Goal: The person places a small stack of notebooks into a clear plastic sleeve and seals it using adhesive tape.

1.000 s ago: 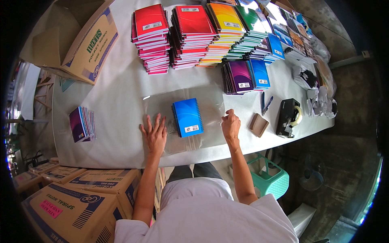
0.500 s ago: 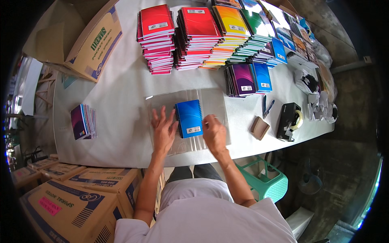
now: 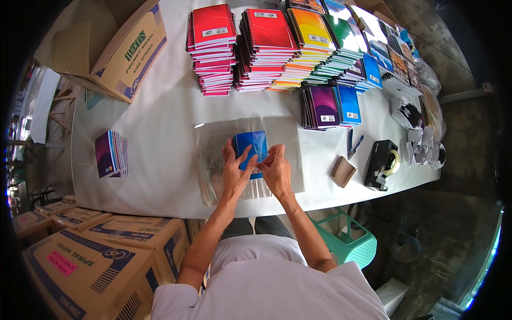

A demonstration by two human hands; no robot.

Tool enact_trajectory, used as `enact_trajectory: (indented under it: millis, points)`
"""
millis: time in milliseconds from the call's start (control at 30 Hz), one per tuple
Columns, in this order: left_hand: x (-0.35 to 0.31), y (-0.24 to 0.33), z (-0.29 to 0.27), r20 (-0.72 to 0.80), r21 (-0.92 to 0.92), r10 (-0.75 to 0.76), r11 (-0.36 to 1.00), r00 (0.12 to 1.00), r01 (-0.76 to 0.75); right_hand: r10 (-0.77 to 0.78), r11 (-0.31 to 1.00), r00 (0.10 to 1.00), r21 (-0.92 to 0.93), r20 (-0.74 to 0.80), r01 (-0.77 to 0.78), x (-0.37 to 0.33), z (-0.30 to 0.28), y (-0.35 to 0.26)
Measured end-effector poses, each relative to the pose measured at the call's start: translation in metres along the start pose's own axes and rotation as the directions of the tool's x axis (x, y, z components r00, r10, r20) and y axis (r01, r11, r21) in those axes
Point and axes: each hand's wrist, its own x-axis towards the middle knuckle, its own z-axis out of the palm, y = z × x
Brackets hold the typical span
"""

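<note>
A small blue spiral notebook (image 3: 249,141) lies on a stack of clear plastic sheets (image 3: 217,184) in front of me. Shiny creases across its cover show clear film lying over part of it. My left hand (image 3: 234,172) rests on the notebook's left and lower side, its fingers spread and pressing the cover. At the right edge, my right hand (image 3: 277,169) has its fingertips pinched together on the film. The lower part of the notebook is mostly hidden by both hands.
Stacks of red (image 3: 214,24), yellow (image 3: 309,29) and purple notebooks (image 3: 323,104) stand at the back. A tape dispenser (image 3: 380,165), brown block (image 3: 343,172) and blue pen-like tools (image 3: 353,145) lie right. Several small notebooks (image 3: 109,154) and an open carton (image 3: 125,58) are left.
Both hands have come inward over the blue notebook. The left hand has moved from beside it onto its cover, and film now lies across the cover.
</note>
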Motion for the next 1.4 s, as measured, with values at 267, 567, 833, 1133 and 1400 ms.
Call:
enact_trajectory:
  millis: [267, 567, 833, 1133, 1400]
  points:
    - [0.007, 0.000, 0.008, -0.030, -0.279, -0.173, 0.947, 0.984, 0.158, -0.011, 0.995, 0.988, 0.101, 0.155, -0.005, 0.014, -0.005, 0.019]
    - [0.006, -0.018, 0.013, -0.057, -0.230, -0.017, 0.973, 0.998, 0.004, -0.036, 0.932, 0.994, 0.361, 0.102, -0.004, 0.024, -0.027, 0.052]
    - [0.005, -0.010, 0.005, -0.008, -0.292, -0.025, 0.956, 1.000, 0.021, -0.411, 0.874, 0.889, -0.366, -0.203, 0.321, 0.006, -0.085, 0.066]
    - [0.007, -0.013, 0.010, -0.046, -0.257, -0.013, 0.966, 0.999, 0.001, 0.104, 0.695, 0.477, -0.407, 0.873, 0.593, -0.031, -0.122, 0.081]
    - [0.009, -0.016, 0.014, -0.084, -0.161, 0.077, 0.983, 0.993, -0.089, -0.032, 0.907, 0.204, -0.057, 0.978, 0.417, -0.025, -0.091, 0.043]
